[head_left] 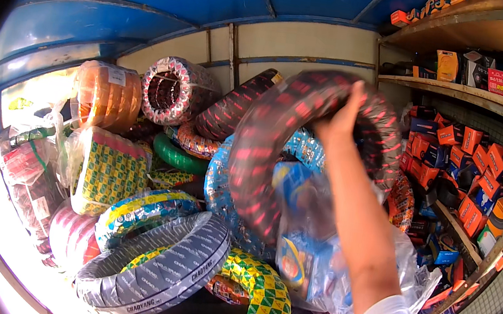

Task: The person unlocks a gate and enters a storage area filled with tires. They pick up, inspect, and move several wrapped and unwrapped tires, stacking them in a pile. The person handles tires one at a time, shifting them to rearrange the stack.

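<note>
Daylight glares left; dark tyre (258,151) blurs; edges bend.

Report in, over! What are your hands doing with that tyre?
Right hand holding black-and-pink wrapped tyre. Left hand out of view. Clear plastic bag bulging close below the tyre. Over.

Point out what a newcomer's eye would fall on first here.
Probably the large black wrapped ring with pink-red marks, held up in the person's right grip near the middle. Next, likely, the grey-wrapped ring at lower left, partly overlapping a yellow-and-green checked ring. On the right, small orange and blue boxes crowd the shelving.
</note>
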A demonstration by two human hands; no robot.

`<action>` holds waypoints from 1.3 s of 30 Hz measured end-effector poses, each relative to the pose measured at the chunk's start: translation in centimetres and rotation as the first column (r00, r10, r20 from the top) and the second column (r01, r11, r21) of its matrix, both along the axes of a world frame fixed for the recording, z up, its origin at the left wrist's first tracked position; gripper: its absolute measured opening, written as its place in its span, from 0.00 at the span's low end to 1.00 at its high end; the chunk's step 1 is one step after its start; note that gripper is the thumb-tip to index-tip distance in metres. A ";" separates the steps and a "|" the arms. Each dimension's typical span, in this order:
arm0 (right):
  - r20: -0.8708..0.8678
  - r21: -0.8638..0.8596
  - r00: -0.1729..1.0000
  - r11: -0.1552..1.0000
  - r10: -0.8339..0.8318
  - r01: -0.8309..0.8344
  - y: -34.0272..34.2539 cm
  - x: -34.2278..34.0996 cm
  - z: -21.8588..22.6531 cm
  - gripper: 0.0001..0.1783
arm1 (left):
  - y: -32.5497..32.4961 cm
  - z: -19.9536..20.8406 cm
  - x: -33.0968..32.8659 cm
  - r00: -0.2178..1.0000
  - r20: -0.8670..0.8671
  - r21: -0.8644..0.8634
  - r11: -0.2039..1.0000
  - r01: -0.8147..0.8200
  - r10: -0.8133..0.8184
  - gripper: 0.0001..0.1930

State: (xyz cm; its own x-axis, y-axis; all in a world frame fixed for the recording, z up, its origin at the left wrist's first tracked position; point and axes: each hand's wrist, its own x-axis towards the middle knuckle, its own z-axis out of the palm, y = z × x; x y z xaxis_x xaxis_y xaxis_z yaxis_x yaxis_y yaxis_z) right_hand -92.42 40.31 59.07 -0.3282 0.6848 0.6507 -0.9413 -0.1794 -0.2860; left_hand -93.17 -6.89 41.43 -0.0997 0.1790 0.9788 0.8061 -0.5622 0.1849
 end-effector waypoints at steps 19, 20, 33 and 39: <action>0.228 0.372 0.942 0.873 0.245 -0.317 -16.3 -11.3 14.1 0.48 | -2.9 -1.7 -0.6 0.991 -0.068 0.100 0.988 0.122 -0.116 0.25; 0.264 0.437 0.958 0.872 0.110 -0.221 -15.7 -14.4 14.9 0.53 | -2.4 -1.6 -0.1 0.995 -0.042 0.101 0.990 0.099 -0.096 0.24; -0.075 0.936 0.336 -0.183 -0.939 -0.301 -9.7 -4.5 -12.7 0.51 | -7.0 -1.9 3.2 0.264 0.922 0.269 0.959 0.087 -0.282 0.04; 0.074 0.977 0.006 0.071 -0.997 -0.200 -5.2 1.5 -18.6 0.65 | -3.2 0.3 3.6 0.851 0.520 -0.014 0.995 0.101 -0.079 0.05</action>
State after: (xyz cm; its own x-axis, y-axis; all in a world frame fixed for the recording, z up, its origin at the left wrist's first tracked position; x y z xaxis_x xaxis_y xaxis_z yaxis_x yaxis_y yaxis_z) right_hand -90.90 35.15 40.50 -0.7762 0.3626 0.5157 0.3103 0.9318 -0.1881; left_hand -89.53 -10.14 41.69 -0.5715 0.2494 0.7817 0.5333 -0.6111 0.5849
